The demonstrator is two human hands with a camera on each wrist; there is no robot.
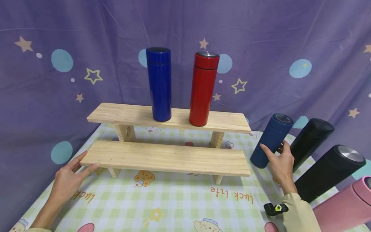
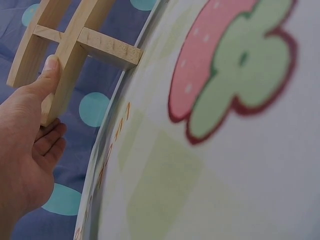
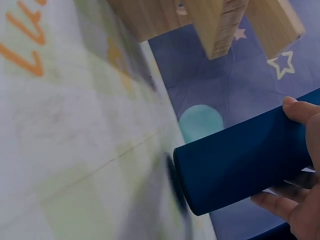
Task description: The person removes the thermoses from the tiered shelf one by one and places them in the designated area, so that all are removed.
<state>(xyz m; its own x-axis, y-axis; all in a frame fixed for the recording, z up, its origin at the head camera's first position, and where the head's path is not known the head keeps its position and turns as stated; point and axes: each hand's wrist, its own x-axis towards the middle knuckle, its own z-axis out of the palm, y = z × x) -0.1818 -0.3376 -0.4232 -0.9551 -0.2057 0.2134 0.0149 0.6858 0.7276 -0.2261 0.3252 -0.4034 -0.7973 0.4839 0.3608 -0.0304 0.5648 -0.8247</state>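
A two-tier wooden shelf (image 1: pixel 165 158) stands on the table, its lower board in front of the higher one. My left hand (image 1: pixel 67 180) grips the left end of the lower board, with the thumb (image 2: pixel 51 70) on one face and the fingers curled at the other side. My right hand (image 1: pixel 281 165) holds a dark blue thermos bottle (image 1: pixel 269 141) around its side, right of the shelf. Its base (image 3: pixel 186 182) is close over the tablecloth, with a shadow beside it. A glossy blue thermos (image 1: pixel 160 85) and a red thermos (image 1: pixel 204 90) stand upright on the upper board.
Right of my right hand stand a black thermos (image 1: pixel 310 141), a larger black thermos with a silver lid (image 1: pixel 327 174) and a pink thermos (image 1: pixel 345 206). A checked tablecloth (image 1: pixel 174 203) covers the table. Behind hangs a purple curtain (image 1: pixel 261 38) with stars and dots.
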